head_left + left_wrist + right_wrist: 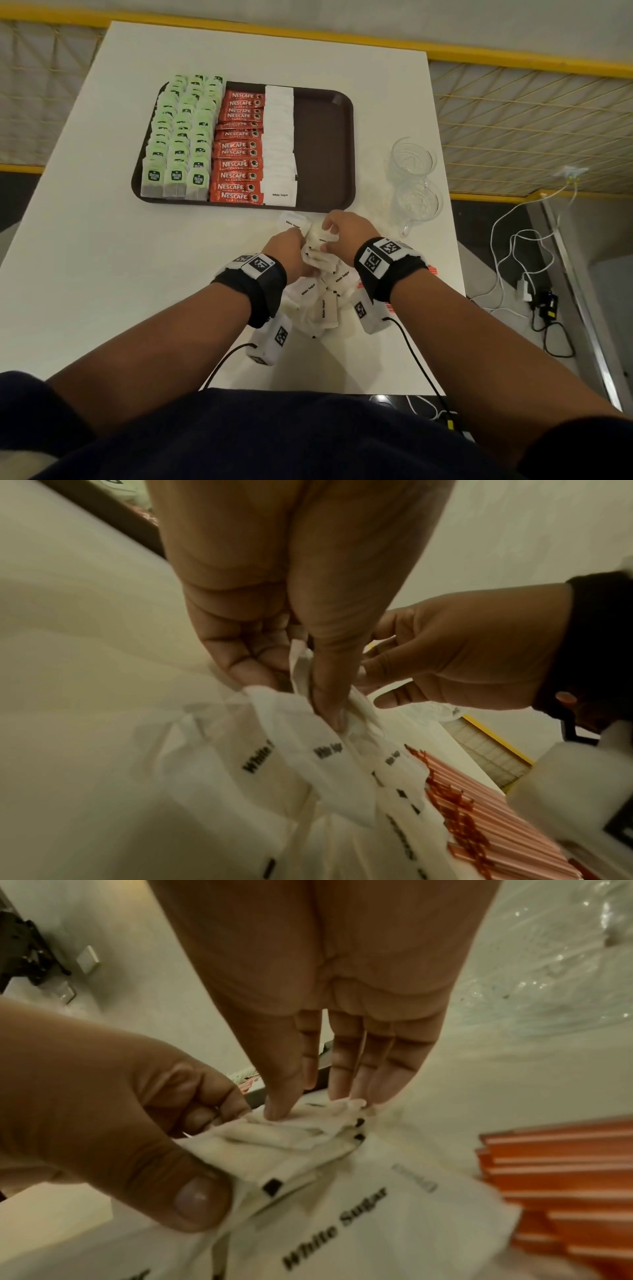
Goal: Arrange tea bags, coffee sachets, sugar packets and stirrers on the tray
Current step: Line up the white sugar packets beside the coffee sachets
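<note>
A brown tray (322, 144) holds rows of green tea bags (181, 137), red coffee sachets (238, 147) and a column of white sugar packets (279, 137); its right part is bare. Just in front of the tray, my left hand (291, 253) and right hand (346, 229) hold a small stack of sugar packets (274, 1150) between them. The left hand (291, 691) grips one end, and the right hand (318, 1104) pinches the other with thumb and fingertips. More sugar packets (318, 301) lie heaped on the table under my wrists. Red stirrers (565, 1177) lie beside the heap, mostly hidden in the head view.
Two clear glass mugs (414, 161) stand on the white table to the right of the tray. One loose sugar packet (291, 221) lies by the tray's near edge. The table's right edge is close to the mugs, with cables on the floor beyond.
</note>
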`<state>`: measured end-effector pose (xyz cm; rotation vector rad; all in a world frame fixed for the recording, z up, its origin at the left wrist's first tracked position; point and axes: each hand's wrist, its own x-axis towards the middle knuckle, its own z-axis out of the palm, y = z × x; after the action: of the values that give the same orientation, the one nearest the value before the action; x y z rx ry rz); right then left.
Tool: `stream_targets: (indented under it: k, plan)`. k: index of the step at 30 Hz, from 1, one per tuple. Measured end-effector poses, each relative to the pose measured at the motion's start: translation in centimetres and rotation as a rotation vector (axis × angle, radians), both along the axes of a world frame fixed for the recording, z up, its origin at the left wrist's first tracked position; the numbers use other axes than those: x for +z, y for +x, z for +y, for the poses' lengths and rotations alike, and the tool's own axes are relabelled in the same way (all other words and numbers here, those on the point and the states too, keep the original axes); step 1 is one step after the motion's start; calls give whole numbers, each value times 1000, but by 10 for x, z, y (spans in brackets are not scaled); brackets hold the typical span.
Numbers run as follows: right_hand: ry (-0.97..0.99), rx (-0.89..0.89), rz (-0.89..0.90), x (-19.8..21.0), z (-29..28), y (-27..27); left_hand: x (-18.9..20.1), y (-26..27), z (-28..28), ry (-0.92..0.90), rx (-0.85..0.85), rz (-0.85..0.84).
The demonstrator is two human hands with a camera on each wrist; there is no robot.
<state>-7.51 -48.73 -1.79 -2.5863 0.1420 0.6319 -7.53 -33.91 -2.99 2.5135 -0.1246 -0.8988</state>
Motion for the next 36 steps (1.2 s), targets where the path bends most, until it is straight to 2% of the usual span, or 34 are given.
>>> stream_targets:
  k: [6,17,21,27,29,33,36]
  plan:
    - [46,-22,85,-8,-5,0,-2,0,11,-164,-18,-22]
    - [205,-100,43,-13,-3,0,0,11,24,-361,47,6]
    - [399,-246,51,-8,-7,3,4,19,32,-521,114,108]
    - [422,-212,50,-4,-7,14,10,38,48,-688,181,212]
    - [491,-222,54,0,-4,19,13,44,51,-740,230,249]
    - [828,-394,206,6,9,27,18,56,58,-848,354,363]
    - [904,-492,204,8,22,35,14,65,64,-937,417,399]
